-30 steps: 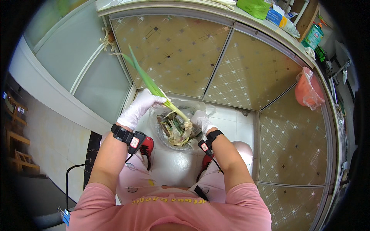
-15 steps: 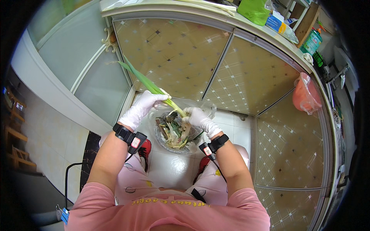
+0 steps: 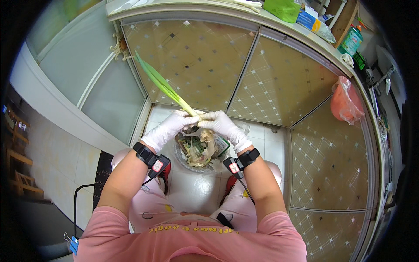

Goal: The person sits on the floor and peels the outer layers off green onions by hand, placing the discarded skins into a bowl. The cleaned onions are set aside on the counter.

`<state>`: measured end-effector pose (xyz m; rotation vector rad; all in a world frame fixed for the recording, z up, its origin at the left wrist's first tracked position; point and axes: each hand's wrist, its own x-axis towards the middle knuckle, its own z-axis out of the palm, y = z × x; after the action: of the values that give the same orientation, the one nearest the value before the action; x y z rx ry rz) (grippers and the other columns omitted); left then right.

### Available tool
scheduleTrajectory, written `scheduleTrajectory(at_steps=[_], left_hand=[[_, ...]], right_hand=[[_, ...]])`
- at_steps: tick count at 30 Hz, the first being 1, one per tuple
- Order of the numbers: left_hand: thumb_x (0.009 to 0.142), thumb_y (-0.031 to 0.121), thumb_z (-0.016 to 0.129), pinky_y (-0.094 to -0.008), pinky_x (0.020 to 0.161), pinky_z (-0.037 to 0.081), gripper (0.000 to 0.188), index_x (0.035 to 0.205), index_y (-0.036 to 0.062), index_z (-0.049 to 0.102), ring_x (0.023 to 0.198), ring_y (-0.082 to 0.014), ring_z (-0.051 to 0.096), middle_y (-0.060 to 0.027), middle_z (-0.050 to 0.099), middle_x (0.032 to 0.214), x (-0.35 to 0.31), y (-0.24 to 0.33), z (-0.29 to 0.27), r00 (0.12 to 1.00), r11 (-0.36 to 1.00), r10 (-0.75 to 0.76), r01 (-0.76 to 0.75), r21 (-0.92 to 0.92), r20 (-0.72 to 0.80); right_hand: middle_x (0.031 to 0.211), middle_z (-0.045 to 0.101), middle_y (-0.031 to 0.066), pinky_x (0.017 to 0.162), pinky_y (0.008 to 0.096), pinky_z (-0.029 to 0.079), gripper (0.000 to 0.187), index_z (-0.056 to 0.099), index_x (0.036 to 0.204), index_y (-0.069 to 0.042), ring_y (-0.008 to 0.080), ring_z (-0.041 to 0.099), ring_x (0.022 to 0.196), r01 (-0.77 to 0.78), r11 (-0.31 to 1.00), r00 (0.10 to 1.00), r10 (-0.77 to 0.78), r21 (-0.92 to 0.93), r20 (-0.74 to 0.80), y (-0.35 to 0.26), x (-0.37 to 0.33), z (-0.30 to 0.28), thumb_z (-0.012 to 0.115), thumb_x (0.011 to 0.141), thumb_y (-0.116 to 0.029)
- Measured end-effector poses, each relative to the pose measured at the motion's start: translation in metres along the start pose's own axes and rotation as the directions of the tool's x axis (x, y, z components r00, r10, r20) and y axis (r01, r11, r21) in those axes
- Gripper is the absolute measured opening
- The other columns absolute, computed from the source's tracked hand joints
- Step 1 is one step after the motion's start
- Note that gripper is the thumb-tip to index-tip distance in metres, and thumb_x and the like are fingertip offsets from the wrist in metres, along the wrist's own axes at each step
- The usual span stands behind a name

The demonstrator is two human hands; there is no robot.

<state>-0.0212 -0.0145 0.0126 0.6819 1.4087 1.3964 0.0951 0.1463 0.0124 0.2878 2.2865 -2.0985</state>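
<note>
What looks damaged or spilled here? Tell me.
A dark, ragged patch interrupts the line where the cabinet meets the white tiles; damage or dirt, I cannot tell. The scraps sit in the lined bin.

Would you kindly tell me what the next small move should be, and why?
Perhaps the left hand should steady the green onion while the right hand gently tugs its pale end, since both hands meet there, above a container of scraps.
</note>
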Motion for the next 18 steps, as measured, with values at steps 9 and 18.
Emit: scheduleTrajectory(at_steps=[9, 18], left_hand=[[0.088, 0.013, 0.054, -0.0146, 0.051, 0.039, 0.024, 0.108, 0.0001, 0.055, 0.074, -0.0074, 0.058, -0.0069, 0.061, 0.099, -0.004, 0.000, -0.007, 0.999, 0.987, -0.032, 0.027, -0.159, -0.029], [0.082, 0.015, 0.063, -0.0172, 0.054, 0.041, 0.022, 0.100, 0.0014, 0.063, 0.073, -0.0073, 0.058, -0.0054, 0.064, 0.087, -0.009, 0.004, -0.002, 0.995, 0.998, -0.063, 0.061, -0.027, -0.071]], right_hand=[[0.072, 0.065, 0.0060, 0.052, 0.0196, 0.046, 0.014, 0.067, 0.090, 0.001, 0.0069, 0.056, 0.057, -0.201, 0.973, 0.979, 0.196, 0.112, 0.050, 0.010, -0.002, -0.012, 0.065, 0.080, -0.009], [0.070, 0.065, 0.0089, 0.053, 0.0230, 0.048, 0.010, 0.067, 0.081, 0.003, 0.0121, 0.059, 0.058, -0.258, 0.964, 0.963, 0.262, 0.056, -0.059, 0.014, 0.001, -0.004, 0.064, 0.072, 0.001]])
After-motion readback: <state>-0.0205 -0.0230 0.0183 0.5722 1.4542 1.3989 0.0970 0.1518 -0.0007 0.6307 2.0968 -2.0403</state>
